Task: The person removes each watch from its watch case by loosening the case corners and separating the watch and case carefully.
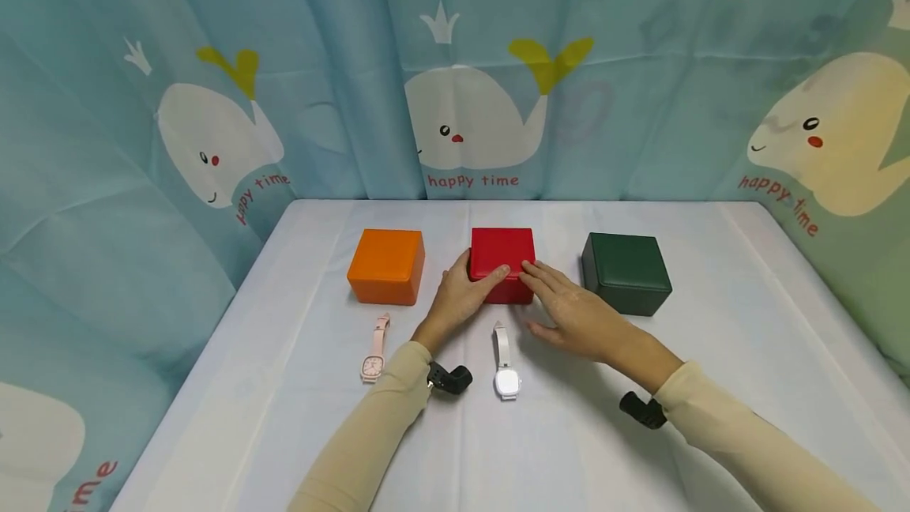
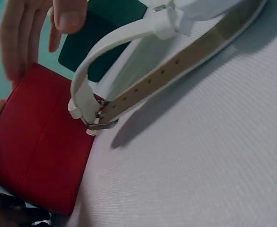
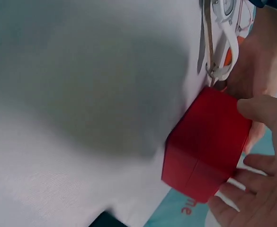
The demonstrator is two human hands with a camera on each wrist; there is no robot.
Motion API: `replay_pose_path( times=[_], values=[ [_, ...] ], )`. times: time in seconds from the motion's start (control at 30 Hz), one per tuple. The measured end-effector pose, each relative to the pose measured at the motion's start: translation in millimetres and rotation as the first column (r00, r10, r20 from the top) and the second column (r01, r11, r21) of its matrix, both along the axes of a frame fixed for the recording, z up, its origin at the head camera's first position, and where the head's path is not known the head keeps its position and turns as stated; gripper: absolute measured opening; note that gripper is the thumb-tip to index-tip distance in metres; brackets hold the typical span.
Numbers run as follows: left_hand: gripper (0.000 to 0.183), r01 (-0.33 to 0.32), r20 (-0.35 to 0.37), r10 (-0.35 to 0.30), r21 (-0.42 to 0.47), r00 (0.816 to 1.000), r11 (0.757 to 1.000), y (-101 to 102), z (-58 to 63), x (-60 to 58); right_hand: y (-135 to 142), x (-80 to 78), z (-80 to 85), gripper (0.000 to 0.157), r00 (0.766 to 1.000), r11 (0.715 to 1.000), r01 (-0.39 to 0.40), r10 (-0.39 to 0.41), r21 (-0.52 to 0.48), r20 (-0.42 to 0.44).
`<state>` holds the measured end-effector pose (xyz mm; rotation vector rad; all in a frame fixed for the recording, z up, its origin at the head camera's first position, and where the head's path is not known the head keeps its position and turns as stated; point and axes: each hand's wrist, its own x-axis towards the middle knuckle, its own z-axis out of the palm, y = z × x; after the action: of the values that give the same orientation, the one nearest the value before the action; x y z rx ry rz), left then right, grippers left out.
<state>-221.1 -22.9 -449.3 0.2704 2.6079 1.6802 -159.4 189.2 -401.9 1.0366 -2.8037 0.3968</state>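
Gripping the red leather-look box point(image 1: 502, 247) by its left side with the left hand point(image 1: 455, 303), thumb bent over the front near the lid's edge and fingers around the side, probably to steady it against sliding on the white cloth point(image 1: 306, 385). Touching the opposite side with the right hand point(image 1: 579, 318), fingers nearly straight and close together at the tips, thumb apart below, perhaps as a light guide rather than a firm hold; cannot tell how hard pressing. Placed mid-row, between the orange box point(image 1: 387, 263) and the dark green box point(image 1: 626, 263), well apart from both, likely to leave room for a hand on either side. Laid in front of the red box, with buckle end towards it: the white-strapped wristwatch point(image 1: 506, 378), strap fastened in a loop and so arching up off the cloth. Lying likewise before the orange box: the pink-strapped wristwatch with a squarish dial point(image 1: 373, 366), perhaps set there for easy reach. As for looks, squat and squarish, deep red with a soft sheen, rounded at the edges, with a thin seam across the front and the lid apparently down
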Motion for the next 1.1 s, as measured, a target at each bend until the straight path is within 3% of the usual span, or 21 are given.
replay_pose_path(
  times=[0.2, 0.3, 0.47, 0.6, 0.7, 0.83, 0.97, 1.1],
  values=[
    [0.085, -0.035, 0.051, 0.037, -0.032, 0.998, 0.999, 1.7, 6.6, 1.8, 23.2, 1.7, 8.9, 0.065, 0.999, 0.996, -0.005, 0.001, -0.091, -0.043],
    [0.094, -0.057, 0.066, 0.061, -0.055, 0.996, 0.997, 3.7, 11.4, 1.6, 42.5, -3.5, 19.0, 0.066, 0.997, 0.99, 0.053, -0.059, -0.129, -0.044],
    [0.095, -0.066, 0.081, 0.071, -0.059, 0.994, 0.996, 5.7, 15.1, 2.5, 75.2, -10.2, 36.3, 0.07, 0.975, 0.952, 0.197, -0.165, -0.236, 0.152],
    [0.092, -0.07, 0.061, 0.075, -0.082, 0.995, 0.994, 8.4, 18.6, 5.6, 94.6, -12.2, 41.2, 0.073, 0.957, 0.929, 0.231, -0.163, -0.288, 0.242],
    [0.094, -0.071, 0.017, 0.075, -0.153, 0.997, 0.986, 12.0, 25.8, 11.5, 101.9, -11.8, 41.3, 0.071, 0.956, 0.915, 0.227, -0.144, -0.334, 0.256],
    [0.095, -0.049, -0.108, 0.02, -0.276, 0.994, 0.96, 22.2, 41.4, 20.9, 106.3, -10.4, 42.1, 0.068, 0.95, 0.898, 0.245, -0.147, -0.365, 0.276],
    [0.091, -0.022, -0.252, -0.078, -0.371, 0.964, 0.928, 39.9, 55.8, 27.2, 114.0, -14.3, 40.7, 0.072, 0.946, 0.91, 0.259, -0.171, -0.323, 0.276],
    [0.092, 0.007, -0.297, -0.154, -0.443, 0.942, 0.896, 60.3, 61.6, 32.7, 125.9, -20.3, 33.0, 0.077, 0.934, 0.925, 0.295, -0.226, -0.24, 0.276]
  ],
)
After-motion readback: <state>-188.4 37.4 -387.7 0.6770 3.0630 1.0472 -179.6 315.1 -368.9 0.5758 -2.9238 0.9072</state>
